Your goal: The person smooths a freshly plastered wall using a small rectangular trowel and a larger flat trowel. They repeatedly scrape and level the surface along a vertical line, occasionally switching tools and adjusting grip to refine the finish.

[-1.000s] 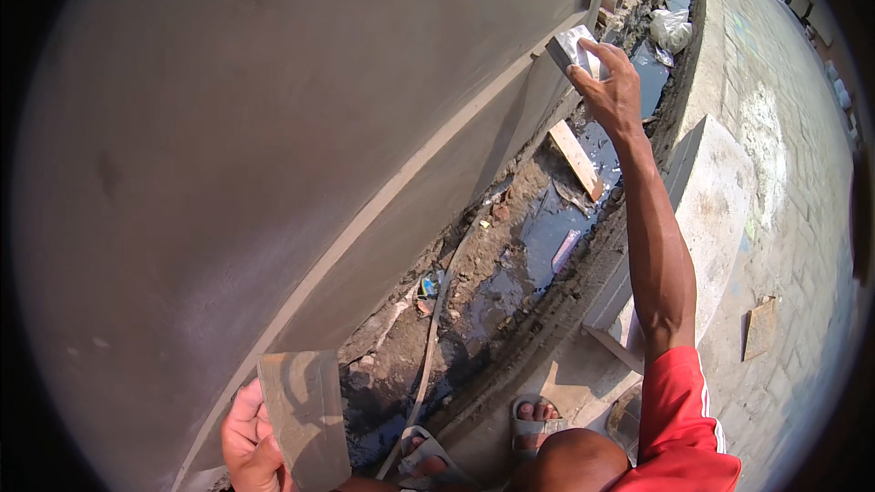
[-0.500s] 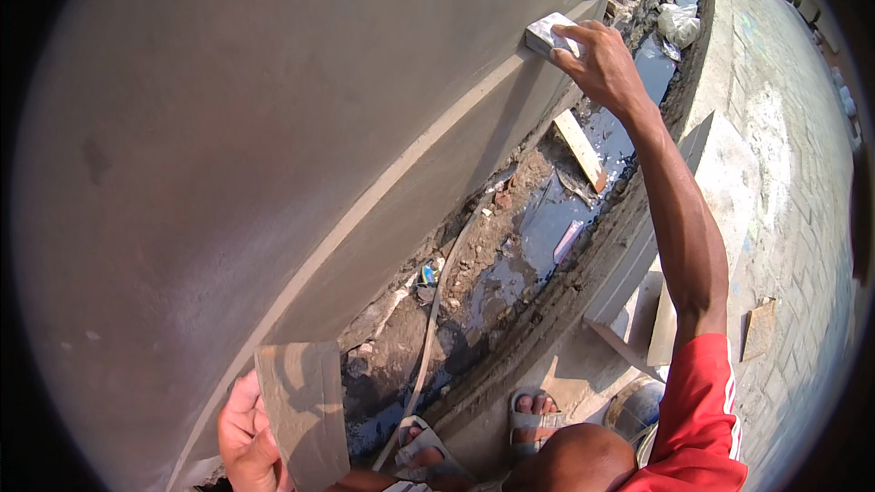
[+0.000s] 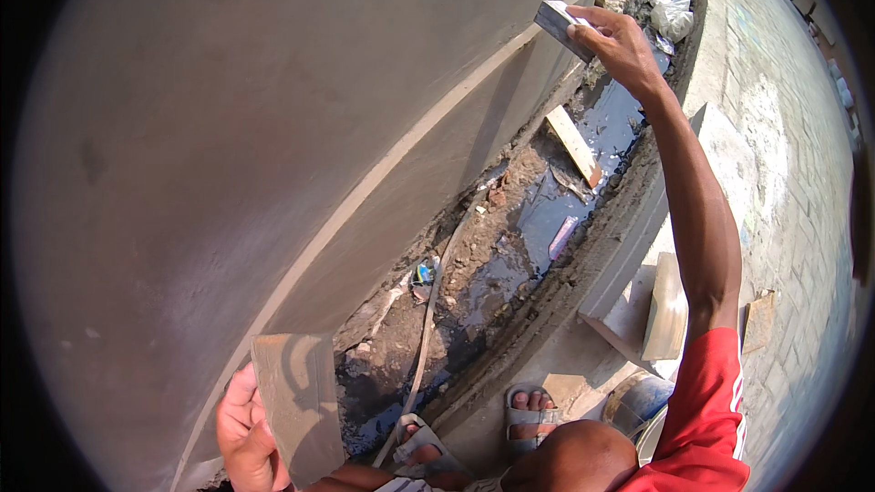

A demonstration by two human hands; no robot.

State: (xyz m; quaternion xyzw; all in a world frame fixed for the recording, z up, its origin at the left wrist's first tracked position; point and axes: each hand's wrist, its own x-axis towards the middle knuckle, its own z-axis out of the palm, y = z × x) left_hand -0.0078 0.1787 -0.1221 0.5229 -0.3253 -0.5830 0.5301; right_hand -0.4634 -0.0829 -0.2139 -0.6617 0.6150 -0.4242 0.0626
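Grips a grey block [image 3: 559,26] by its right end in the right hand [image 3: 627,44], perhaps to free the left side, near the pale ledge [image 3: 365,189] left of that grip; cannot tell if touching. Holds a flat board [image 3: 299,405] by its left edge in the left hand [image 3: 246,442], probably keeping its face clear.

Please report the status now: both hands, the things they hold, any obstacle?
Left hand: gripping flat board. Right hand: gripping rectangular block near grey wall, contact unclear. Wet ditch, wooden plank in it, runs along wall's foot.
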